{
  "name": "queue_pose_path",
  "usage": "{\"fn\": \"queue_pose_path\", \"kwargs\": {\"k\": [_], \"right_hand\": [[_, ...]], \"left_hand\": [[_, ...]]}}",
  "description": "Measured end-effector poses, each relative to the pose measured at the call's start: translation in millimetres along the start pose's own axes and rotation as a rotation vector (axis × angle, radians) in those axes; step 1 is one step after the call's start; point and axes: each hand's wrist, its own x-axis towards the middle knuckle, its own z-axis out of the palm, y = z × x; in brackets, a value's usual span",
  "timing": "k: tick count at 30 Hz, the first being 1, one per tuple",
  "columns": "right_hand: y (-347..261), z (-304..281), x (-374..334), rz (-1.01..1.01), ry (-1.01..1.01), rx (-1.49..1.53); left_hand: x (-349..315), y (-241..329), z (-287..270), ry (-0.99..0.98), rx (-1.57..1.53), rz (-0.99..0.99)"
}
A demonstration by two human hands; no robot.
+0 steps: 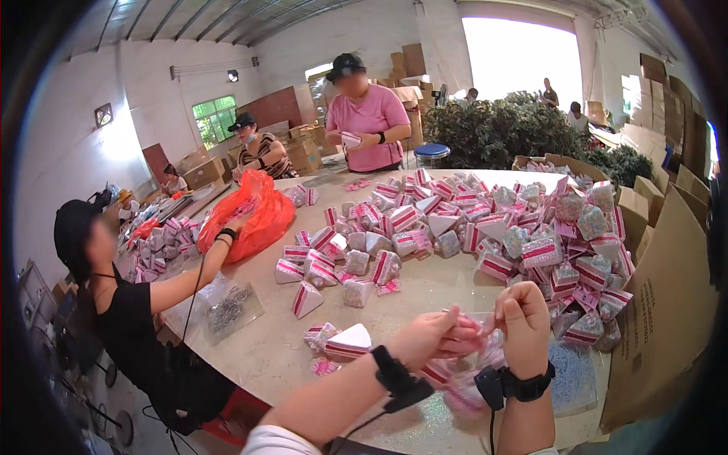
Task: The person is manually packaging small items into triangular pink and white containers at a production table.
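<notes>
My left hand (438, 338) is closed, its fingertips pinching a small pink and whitish piece (479, 321) whose kind I cannot make out. On the other side of that piece my right hand (523, 309) is closed too, thumb against its curled fingers; what it grips is mostly hidden. Below my hands lie pink and white items (464, 390), blurred and partly covered by my wrists. A white wedge-shaped piece with a pink striped band (349, 343) rests left of my left hand, beside a glittery wrapped piece (320, 337).
A large heap of similar wedges (493, 227) covers the table's (258, 311) far right. Cardboard (660, 318) stands along the right edge. At left, a co-worker (144, 311) reaches into a red plastic bag (250, 216). Another person in pink (368, 121) stands across. A clear tray (572, 375) lies near my right wrist.
</notes>
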Motion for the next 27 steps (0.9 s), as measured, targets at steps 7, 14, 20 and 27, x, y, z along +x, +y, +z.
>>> {"fn": "queue_pose_path", "kwargs": {"k": [7,14,20,27], "right_hand": [[-5,17,-13,-0.147,-0.100,-0.326],[-7,12,-7,-0.108,-0.067,-0.396],[4,33,-18,0.015,-0.311,-0.504],[14,24,-5,0.048,-0.261,-0.650]], "left_hand": [[39,-6,-2,-0.119,-0.004,0.208],[35,-8,-21,-0.093,-0.104,0.243],[41,-11,-32,-0.058,-0.537,0.379],[37,-10,-34,-0.107,-0.360,0.292]]}}
